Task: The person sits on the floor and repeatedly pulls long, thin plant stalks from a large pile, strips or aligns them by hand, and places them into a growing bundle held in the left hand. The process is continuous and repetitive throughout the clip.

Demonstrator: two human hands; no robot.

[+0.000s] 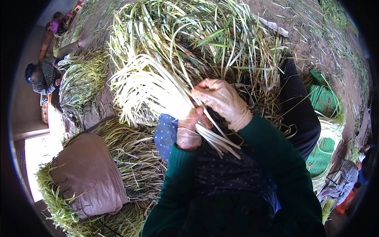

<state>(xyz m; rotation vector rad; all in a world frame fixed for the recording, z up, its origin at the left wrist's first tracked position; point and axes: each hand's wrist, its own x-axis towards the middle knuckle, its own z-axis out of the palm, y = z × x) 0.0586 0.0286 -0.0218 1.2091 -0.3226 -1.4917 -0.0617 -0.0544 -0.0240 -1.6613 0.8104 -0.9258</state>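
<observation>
My left hand, in a thin glove, grips a bunch of pale blanched chives around its lower stalks. The leaves fan out to the upper left, and the white stalk ends point to the lower right. My right hand, also gloved, is just above and to the right of it. Its thumb and fingertips are pinched on a single long stalk beside the bunch. Before me lies a large heap of loose chive leaves, some yellow, green or withered brown.
A brown cloth covers part of another chive pile at left. Green printed sacks and pale chives lie at right. One person sits by a heap at upper left; another is at lower right.
</observation>
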